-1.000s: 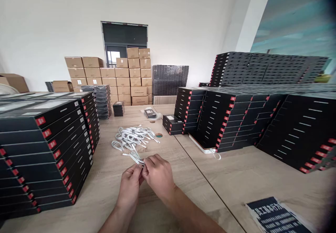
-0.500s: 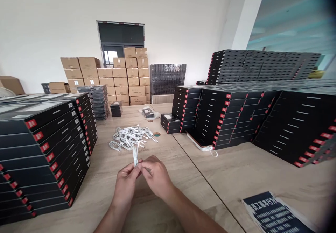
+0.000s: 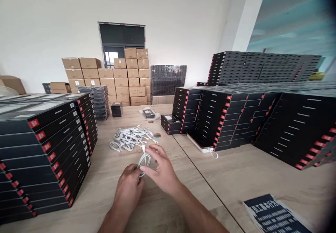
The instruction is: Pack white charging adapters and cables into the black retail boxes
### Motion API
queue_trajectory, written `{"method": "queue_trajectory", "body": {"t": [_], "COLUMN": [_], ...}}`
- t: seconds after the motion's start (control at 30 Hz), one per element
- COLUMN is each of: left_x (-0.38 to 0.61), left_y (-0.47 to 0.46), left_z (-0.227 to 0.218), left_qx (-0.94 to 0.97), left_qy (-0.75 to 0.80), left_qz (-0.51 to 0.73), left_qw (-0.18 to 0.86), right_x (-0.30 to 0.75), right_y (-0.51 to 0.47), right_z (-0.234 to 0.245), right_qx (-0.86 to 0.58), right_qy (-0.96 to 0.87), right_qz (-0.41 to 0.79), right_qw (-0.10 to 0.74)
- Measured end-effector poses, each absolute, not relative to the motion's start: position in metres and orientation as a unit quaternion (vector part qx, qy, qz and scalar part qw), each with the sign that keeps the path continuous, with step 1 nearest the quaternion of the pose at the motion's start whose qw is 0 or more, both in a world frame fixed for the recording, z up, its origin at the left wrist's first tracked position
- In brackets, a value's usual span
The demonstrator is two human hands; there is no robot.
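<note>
Head view: white cable loop [image 3: 144, 160] pinched by left fingers [image 3: 135, 176], right fingers [image 3: 158, 152] spread alongside

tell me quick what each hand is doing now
left hand: closed on the cable
right hand: open, thumb touching the cable

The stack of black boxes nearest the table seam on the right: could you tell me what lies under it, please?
A flat white slab sticks out under the stack of black boxes, a white cord loop at its corner. The boxes cover the rest of it.
</note>
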State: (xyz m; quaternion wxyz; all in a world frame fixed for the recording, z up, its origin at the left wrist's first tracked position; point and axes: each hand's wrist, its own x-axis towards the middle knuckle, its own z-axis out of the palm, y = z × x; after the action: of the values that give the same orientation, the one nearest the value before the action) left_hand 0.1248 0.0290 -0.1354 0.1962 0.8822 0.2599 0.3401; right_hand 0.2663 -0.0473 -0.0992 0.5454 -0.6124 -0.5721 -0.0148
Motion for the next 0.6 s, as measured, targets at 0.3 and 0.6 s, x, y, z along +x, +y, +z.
{"method": "queue_trajectory", "body": {"t": [0.3, 0.6], "left_x": [0.127, 0.123], "left_y": [0.02, 0.017], "left_z": [-0.123, -0.119], "left_qx": [0.906, 0.849], "left_qy": [0.229, 0.195], "left_qz": [0.324, 0.388], "left_qw": [0.148, 0.3], "right_x": [0.262, 0.264], "right_y": [-0.041, -0.04], "right_z": [-0.104, -0.101], "right_qx": [-0.568, -0.499], "right_qy": [-0.432, -0.338], "right_qz": [0.149, 0.263], "right_qw": [0.685, 0.754]}}
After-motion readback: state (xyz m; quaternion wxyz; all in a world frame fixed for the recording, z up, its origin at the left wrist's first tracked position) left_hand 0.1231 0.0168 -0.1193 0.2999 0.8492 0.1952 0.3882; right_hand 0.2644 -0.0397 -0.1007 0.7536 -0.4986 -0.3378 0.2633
